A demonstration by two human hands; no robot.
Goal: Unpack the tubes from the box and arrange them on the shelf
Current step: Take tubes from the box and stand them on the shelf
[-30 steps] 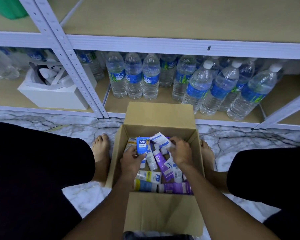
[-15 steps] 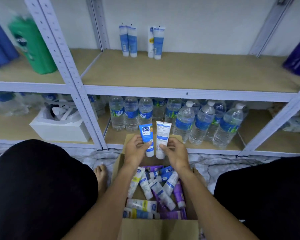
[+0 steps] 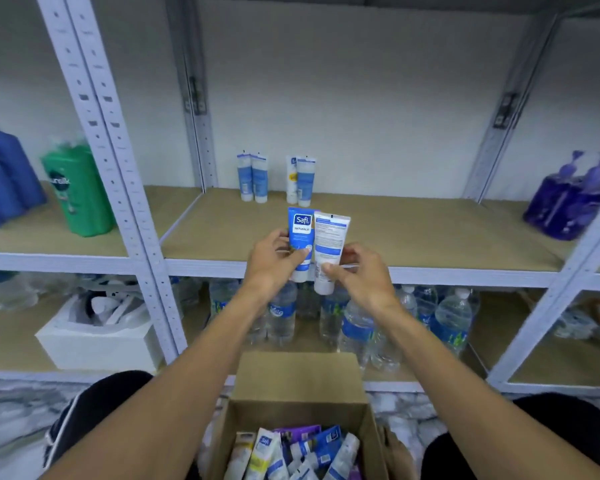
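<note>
A blue Safi tube (image 3: 300, 233) is gripped in the left hand (image 3: 274, 261), with the thumb and fingers curled round its lower half. A white tube (image 3: 329, 244) is pinched near its cap end between the thumb and fingers of the right hand (image 3: 361, 275). Both tubes are held upright, caps down, side by side and touching. They are in the air in front of the middle shelf (image 3: 413, 233) and are not set on it.

Far back on that shelf, by the wall, four tubes are stood on their caps in two pairs, a left pair (image 3: 253, 178) and a right pair (image 3: 300, 180), with a small gap between them.

At the near edge of the view an open cardboard box (image 3: 298, 379) is seen between the person's knees. A heap of loose tubes (image 3: 291, 452) in white, blue and purple is piled in it.

On the lower shelf beyond the box, water bottles (image 3: 354, 327) are lined up, and a white box (image 3: 97, 344) is placed to their left. In the left shelf bay a green shampoo bottle (image 3: 78, 192) is stood beside blue bottles (image 3: 4, 181). At the far right, purple pump bottles (image 3: 565, 202) are kept.
</note>
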